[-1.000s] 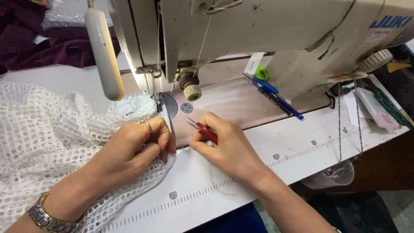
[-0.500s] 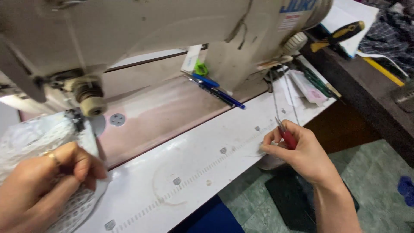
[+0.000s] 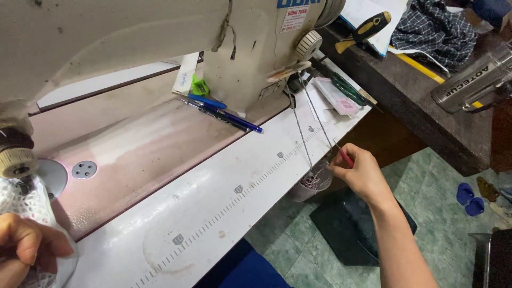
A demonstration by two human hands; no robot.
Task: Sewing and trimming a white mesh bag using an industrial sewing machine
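Observation:
My right hand [image 3: 358, 173] reaches past the right edge of the white sewing table [image 3: 224, 213], closed on a small red-handled thread snip [image 3: 345, 157]. It hovers just above a clear hanging cup [image 3: 312, 184] holding thread scraps, hung on strings from the machine. My left hand [image 3: 24, 250] sits at the lower left corner, fingers curled on white mesh fabric [image 3: 24, 205] beside the presser foot area. The beige sewing machine [image 3: 160, 37] spans the top of the view.
Two blue pens [image 3: 224, 113] and a green clip [image 3: 199, 86] lie at the machine's base. A dark side bench [image 3: 426, 106] holds a yellow-black screwdriver [image 3: 365, 29], checked cloth, papers and a metal cup. Green scissors [image 3: 346, 88] lie on the table's right end. Blue slippers rest on the floor.
The view has swung right. My right hand carried the red snip from the needle area out past the table's right edge to the hanging cup. My left hand stays on the mesh.

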